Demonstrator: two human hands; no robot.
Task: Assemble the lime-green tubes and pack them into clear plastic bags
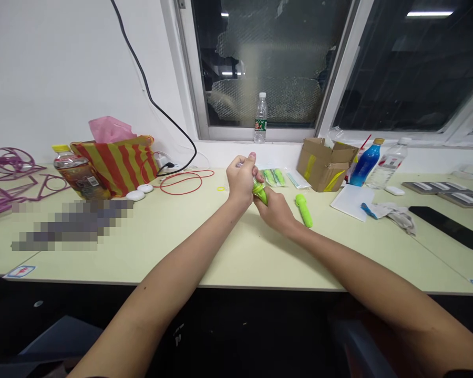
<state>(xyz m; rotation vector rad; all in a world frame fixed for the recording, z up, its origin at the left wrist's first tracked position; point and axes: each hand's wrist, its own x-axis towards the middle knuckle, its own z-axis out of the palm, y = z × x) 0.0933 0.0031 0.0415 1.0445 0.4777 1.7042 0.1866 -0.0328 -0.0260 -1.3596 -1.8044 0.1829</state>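
Near the middle of the table, both hands meet around a bright green object (260, 192) with what looks like clear wrapping. My left hand (242, 179) is closed round its upper part, thumb pointing up. My right hand (275, 210) grips the lower end. The fingers cover most of the object, so its full shape is hidden. A similar green item (304, 211) lies on the table just right of my right hand. Behind the hands are green items in clear packets (274, 177).
Behind stand an open cardboard box (324, 167), a striped bag (122, 165) and a water bottle (260, 119) on the sill. A blue bottle (365, 164), white cloth (398, 215) and black phone (451, 228) are right; a red cable (183, 184) lies left.
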